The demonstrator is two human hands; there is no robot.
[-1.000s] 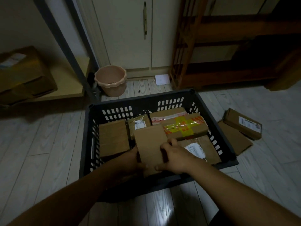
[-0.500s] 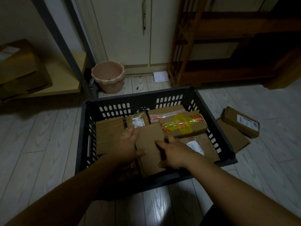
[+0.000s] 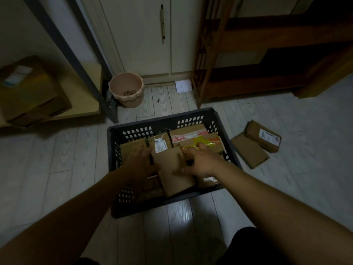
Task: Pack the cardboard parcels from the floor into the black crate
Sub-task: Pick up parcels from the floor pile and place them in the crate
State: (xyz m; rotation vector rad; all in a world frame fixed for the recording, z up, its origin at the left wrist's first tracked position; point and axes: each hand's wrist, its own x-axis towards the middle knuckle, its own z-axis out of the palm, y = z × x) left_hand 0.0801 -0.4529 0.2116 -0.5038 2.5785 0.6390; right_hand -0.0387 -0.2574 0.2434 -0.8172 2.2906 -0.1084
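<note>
Both hands open, gripping nothing: left hand [image 3: 141, 159] and right hand [image 3: 200, 159] flanked plain brown cardboard parcel [image 3: 174, 170] at near edge of black slotted plastic crate [image 3: 112, 142]. Recommend pressing it flat w/ even pressure.

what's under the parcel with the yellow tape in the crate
The yellow-taped parcel lies on other cardboard parcels in the black crate; one with red-printed tape shows behind it. The right hand covers what is beneath.

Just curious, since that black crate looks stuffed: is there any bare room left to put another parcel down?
The black plastic crate is crowded; cardboard parcels cover nearly all its floor, and both hands are over them. A dim gap shows at its near-left corner. Outside, bare pale wood floor lies left of the crate, and more between crate and the two parcels on the floor.
</note>
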